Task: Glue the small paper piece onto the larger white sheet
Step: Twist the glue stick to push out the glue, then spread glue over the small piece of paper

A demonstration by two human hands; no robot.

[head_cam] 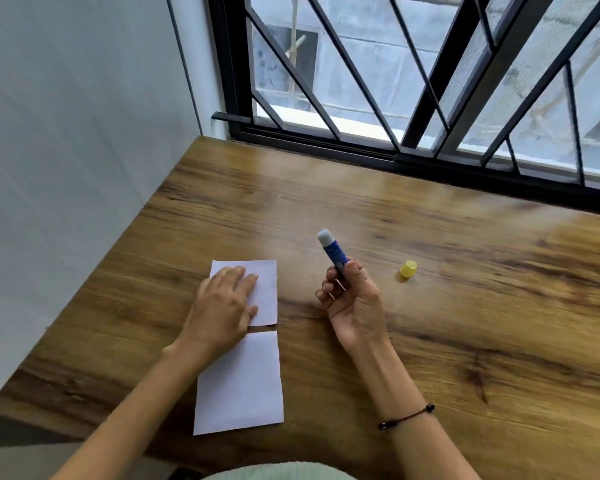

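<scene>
Two white paper pieces lie on the wooden table [430, 306], one behind the other with a thin gap between them. The far, smaller piece [265, 285] lies under my left hand [222, 303], which rests flat on it with fingers spread. The nearer, larger white sheet [243, 386] lies bare, partly crossed by my left forearm. My right hand [352, 303] grips a blue glue stick [333, 251] by its lower end. It is held above the table to the right of the papers, its uncapped white tip pointing up and away.
The glue stick's yellow cap [408, 270] stands on the table to the right of my right hand. A black barred window [395, 98] runs along the table's far edge. A white wall [66, 150] borders the table's left edge.
</scene>
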